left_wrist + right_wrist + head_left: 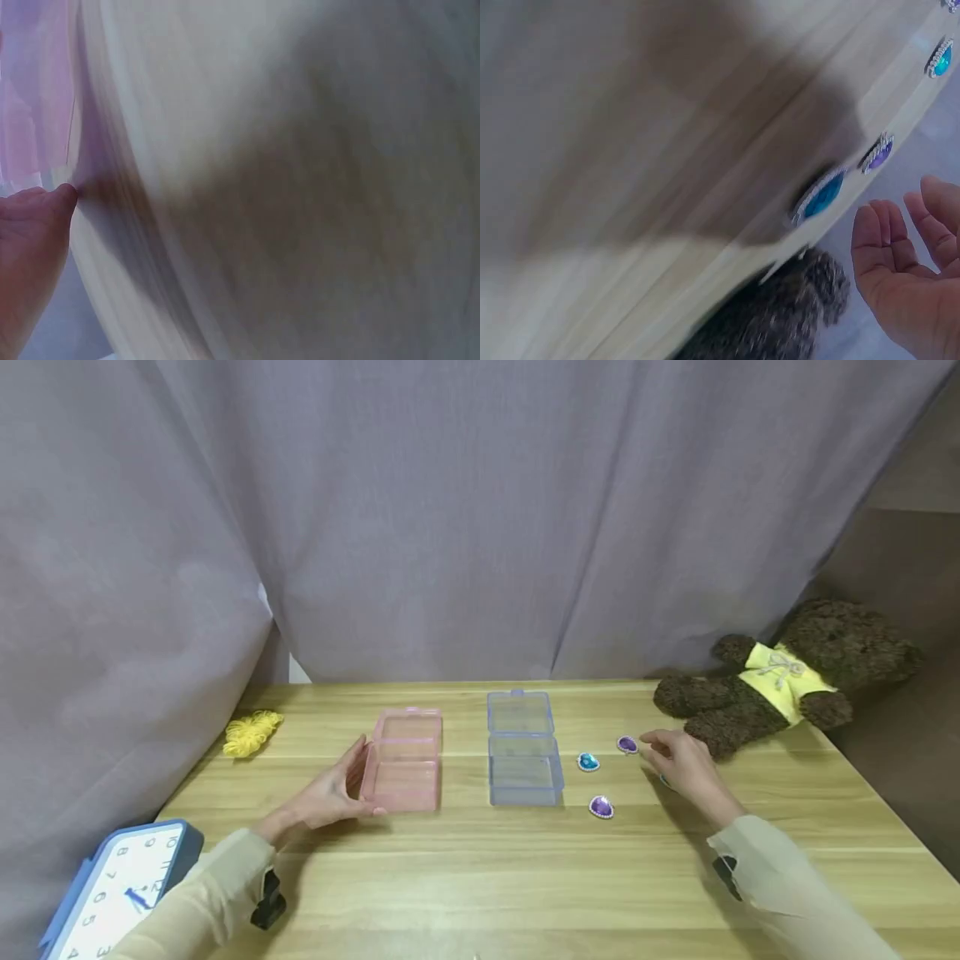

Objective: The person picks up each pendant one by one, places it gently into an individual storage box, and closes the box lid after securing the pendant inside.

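Note:
My left hand (pixel 330 789) holds the left side of an open pink see-through plastic box (pixel 405 785), thumb at its front corner and fingers along its side. In the left wrist view the thumb lies by the pink box (pixel 34 97). My right hand (pixel 686 768) hovers with bent fingers and nothing between them. Beneath it lies a blue gem with a beaded rim (pixel 821 196), mostly hidden in the head view. Just left of its fingertips is a purple gem (pixel 627 744). Another blue gem (pixel 588 762) and a second purple gem (pixel 602 807) lie nearby.
An open bluish see-through box (pixel 525 783) stands between the pink box and the gems. A brown teddy bear (pixel 783 677) in yellow lies back right. Yellow yarn (pixel 251 732) sits back left, and a blue-framed clock (pixel 123 885) front left. Grey curtain (pixel 450 527) hangs behind.

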A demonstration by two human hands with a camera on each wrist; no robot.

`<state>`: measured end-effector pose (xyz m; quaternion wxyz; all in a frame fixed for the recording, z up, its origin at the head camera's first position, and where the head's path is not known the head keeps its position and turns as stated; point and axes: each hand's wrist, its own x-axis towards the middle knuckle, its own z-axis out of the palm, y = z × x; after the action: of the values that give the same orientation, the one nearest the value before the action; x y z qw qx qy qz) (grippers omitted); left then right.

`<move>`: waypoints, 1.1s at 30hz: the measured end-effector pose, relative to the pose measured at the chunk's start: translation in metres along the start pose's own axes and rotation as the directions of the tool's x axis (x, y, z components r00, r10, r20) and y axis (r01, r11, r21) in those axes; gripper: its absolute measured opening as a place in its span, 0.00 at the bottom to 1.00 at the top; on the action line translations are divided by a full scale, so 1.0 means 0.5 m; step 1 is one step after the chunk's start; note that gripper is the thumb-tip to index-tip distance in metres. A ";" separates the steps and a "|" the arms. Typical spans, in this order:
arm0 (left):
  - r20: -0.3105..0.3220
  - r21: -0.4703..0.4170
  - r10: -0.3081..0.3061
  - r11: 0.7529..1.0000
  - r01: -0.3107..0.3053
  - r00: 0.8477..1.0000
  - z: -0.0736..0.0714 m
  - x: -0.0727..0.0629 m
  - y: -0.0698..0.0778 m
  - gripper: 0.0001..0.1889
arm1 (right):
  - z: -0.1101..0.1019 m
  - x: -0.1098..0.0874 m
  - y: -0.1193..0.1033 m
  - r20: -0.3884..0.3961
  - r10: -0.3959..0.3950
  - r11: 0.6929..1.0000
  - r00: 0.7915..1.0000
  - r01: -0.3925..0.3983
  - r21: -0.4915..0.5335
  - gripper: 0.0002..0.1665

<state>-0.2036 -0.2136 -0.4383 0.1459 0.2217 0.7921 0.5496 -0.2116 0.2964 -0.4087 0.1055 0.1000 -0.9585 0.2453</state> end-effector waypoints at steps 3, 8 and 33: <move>-0.018 0.012 0.021 1.000 -0.021 1.000 0.006 0.004 -0.005 0.60 | 0.018 0.023 -0.003 0.006 0.008 1.000 1.000 -0.008 0.010 0.14; -0.038 -0.012 0.029 0.999 -0.030 0.999 0.013 0.009 -0.012 0.56 | 0.042 0.047 0.004 0.024 0.037 0.999 0.999 -0.037 0.007 0.18; -0.093 -0.030 0.008 1.000 -0.011 0.996 0.020 0.022 -0.011 0.47 | 0.005 0.088 -0.070 -0.064 0.193 0.944 0.979 -0.168 0.282 0.15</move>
<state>-0.2092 -0.2016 -0.4467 0.1093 0.1975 0.7887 0.5719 -0.2456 0.2588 -0.3841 0.1108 0.0141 -0.9144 0.3892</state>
